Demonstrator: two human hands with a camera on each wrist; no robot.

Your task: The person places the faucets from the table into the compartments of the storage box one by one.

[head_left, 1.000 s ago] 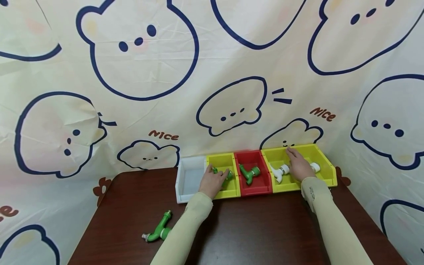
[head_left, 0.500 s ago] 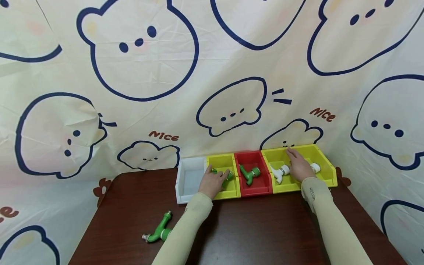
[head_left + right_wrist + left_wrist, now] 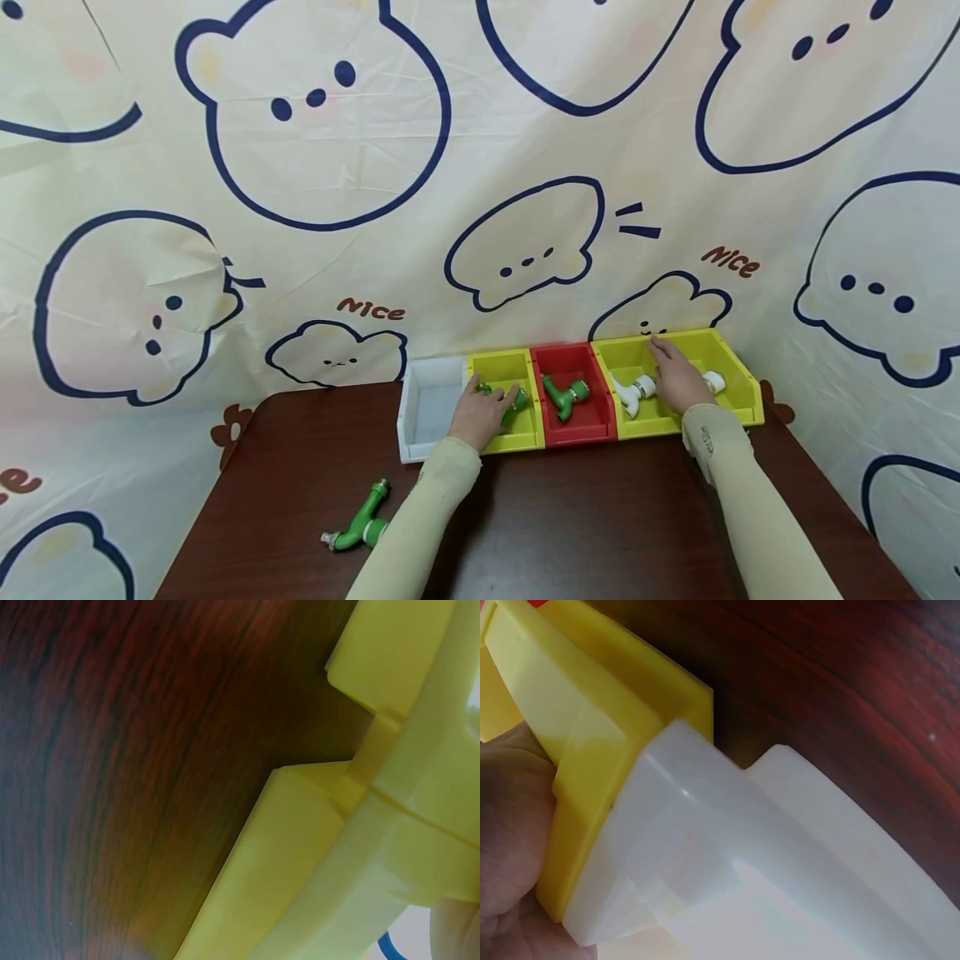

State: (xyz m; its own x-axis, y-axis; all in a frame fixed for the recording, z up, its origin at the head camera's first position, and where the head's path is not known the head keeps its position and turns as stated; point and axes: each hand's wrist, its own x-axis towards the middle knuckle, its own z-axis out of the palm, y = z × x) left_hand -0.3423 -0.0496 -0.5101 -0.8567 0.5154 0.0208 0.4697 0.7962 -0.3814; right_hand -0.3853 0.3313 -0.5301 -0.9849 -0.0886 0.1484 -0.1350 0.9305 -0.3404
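Note:
My left hand (image 3: 482, 412) reaches into the left yellow bin (image 3: 502, 360), over a green faucet (image 3: 517, 400); thumb and forefinger are spread apart, the other fingers hidden. In the left wrist view, the hand (image 3: 510, 825) lies against the yellow bin's wall (image 3: 592, 757). My right hand (image 3: 677, 379) is in the wide yellow section (image 3: 738, 392), its visible fingers straight toward the back. A white faucet (image 3: 633, 396) lies on its left, another white piece (image 3: 715, 382) on its right. Only a sliver of that hand (image 3: 456, 930) shows in the right wrist view.
A red bin (image 3: 558, 354) with a green faucet (image 3: 566, 396) stands between the yellow ones. At the row's left end is a white bin (image 3: 431, 408). Another green faucet (image 3: 360, 521) lies on the dark wooden table (image 3: 570, 525), partly behind the left sleeve. Patterned cloth (image 3: 525, 150) hangs behind.

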